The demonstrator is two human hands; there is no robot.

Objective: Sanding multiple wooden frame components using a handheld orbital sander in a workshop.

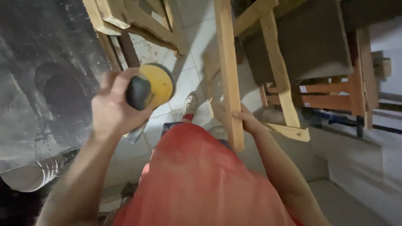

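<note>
Item: sander (150, 86), yellow disc with a black body, held up off the floor in the left hand (112, 106), fingers wrapped tight around the body. It looked compact and fairly weighty, best gripped by that rounded top.

Item: wooden plank (228, 71), long, stiff and probably light, stood nearly upright. The right hand (248, 121) was closed round its lower edge.

Nearby: wooden frames (293, 92), tiled floor (188, 79), a dark board (46, 75) at left.
</note>
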